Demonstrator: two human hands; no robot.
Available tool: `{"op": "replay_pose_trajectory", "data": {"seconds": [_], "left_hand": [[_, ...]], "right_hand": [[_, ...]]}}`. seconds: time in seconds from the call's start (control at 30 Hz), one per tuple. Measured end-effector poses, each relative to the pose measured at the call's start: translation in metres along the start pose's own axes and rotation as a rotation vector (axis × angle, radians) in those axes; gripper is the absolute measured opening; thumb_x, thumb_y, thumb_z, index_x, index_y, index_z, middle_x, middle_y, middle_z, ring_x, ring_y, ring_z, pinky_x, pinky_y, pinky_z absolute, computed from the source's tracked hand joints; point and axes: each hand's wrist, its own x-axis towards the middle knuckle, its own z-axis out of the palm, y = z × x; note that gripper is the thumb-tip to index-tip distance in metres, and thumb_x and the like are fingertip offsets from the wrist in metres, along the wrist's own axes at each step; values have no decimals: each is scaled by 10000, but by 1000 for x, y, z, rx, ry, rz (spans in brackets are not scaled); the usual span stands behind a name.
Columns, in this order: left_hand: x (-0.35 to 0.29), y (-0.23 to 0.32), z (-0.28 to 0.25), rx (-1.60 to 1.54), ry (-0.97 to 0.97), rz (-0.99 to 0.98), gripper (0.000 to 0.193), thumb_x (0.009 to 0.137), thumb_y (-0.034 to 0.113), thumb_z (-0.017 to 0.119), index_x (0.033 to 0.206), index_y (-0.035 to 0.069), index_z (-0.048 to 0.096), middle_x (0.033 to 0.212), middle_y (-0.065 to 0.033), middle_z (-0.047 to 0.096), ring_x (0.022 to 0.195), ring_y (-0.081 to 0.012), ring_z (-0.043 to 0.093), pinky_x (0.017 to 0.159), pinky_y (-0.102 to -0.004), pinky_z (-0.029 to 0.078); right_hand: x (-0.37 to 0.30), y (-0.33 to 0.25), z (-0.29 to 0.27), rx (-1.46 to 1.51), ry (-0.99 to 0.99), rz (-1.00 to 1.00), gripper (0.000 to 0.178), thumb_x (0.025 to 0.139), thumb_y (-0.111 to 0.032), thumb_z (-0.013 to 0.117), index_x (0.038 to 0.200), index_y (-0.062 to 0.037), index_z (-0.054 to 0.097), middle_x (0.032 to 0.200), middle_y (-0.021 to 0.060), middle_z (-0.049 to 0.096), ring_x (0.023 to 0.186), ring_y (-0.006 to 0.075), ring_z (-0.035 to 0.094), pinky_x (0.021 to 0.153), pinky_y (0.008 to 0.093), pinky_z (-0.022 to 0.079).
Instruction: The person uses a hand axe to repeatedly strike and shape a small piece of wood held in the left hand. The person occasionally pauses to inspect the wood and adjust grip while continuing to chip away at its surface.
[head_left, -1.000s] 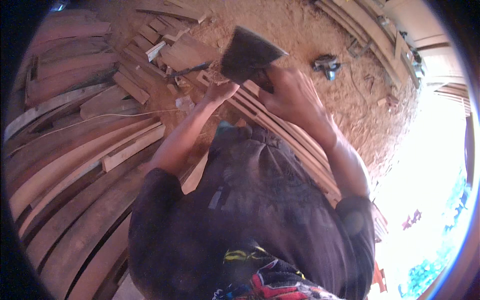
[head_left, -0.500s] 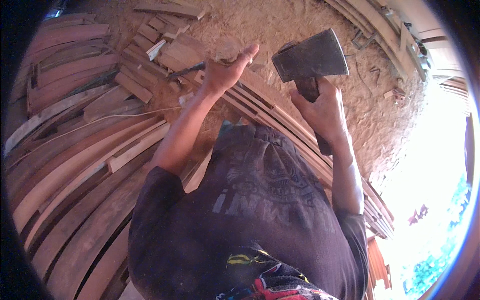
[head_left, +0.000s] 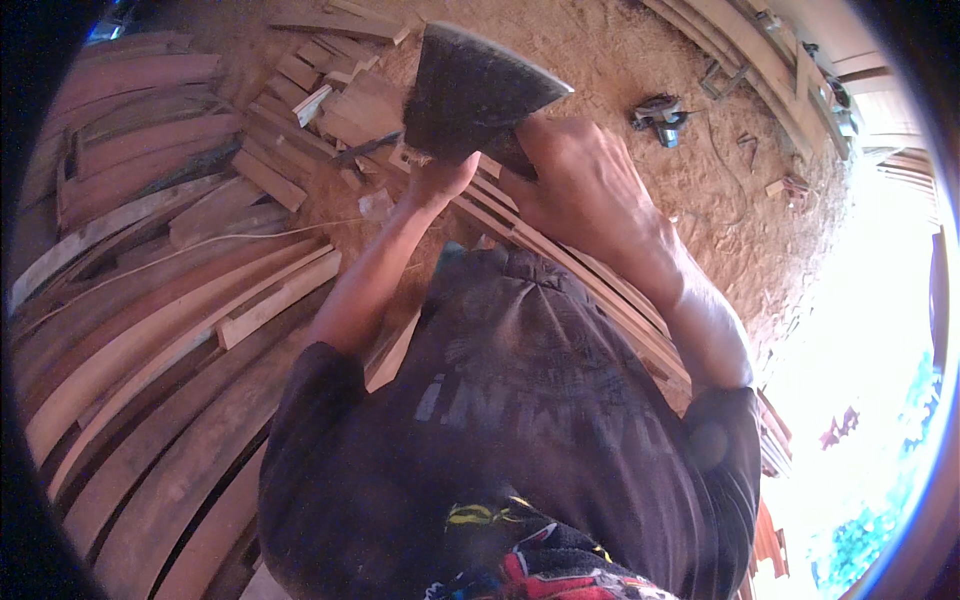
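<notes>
A hatchet (head_left: 475, 95) with a broad dark blade is gripped in my right hand (head_left: 590, 190), fingers wrapped around its handle close under the head. The blade lies directly over my left hand (head_left: 440, 180), so only the thumb and wrist show there. Half a second earlier that hand was around a round-ended, light brown piece of wood, which the blade now hides. Whether blade and wood touch cannot be seen. Below both hands, long narrow wooden strips (head_left: 590, 265) run diagonally in front of my body.
Stacked boards (head_left: 190, 400) fill the left side. Short wood offcuts (head_left: 270, 175) lie scattered at the far left. On the sandy floor (head_left: 740, 220) rests a small dark and silver tool (head_left: 660, 118). Long planks (head_left: 740, 60) lie at the far right.
My right hand has swung the hatchet leftward and turned its head, bringing it over the left hand. The piece of wood is now covered, and the small tool on the floor has come into sight.
</notes>
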Motion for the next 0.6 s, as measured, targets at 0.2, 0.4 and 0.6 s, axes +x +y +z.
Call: {"op": "replay_pose_trajectory", "data": {"seconds": [0.2, 0.4, 0.6], "left_hand": [[-25, -22, 18, -10, -177, -226, 193, 930, 191, 684, 1076, 67, 709, 1019, -100, 716, 958, -308, 659, 872, -457, 514], [-32, -33, 20, 45, -170, -158, 212, 974, 255, 690, 1089, 77, 697, 1015, -67, 713, 933, -257, 650, 840, -402, 517], [-39, -43, 33, 16, -149, -117, 209, 975, 263, 709, 1060, 73, 693, 974, -64, 708, 871, -223, 644, 769, -373, 518]], "right_hand": [[-13, -9, 17, -14, 124, -153, 252, 873, -191, 705, 982, 28, 642, 786, 233, 683, 732, 454, 694, 634, 523, 562], [0, 1, 20, -74, 72, -115, 239, 823, -181, 746, 740, 29, 666, 721, 231, 649, 692, 440, 674, 626, 518, 551], [-10, -10, 28, -93, 62, -68, 217, 833, -174, 725, 773, 31, 684, 793, 252, 675, 679, 413, 691, 638, 524, 556]]}}
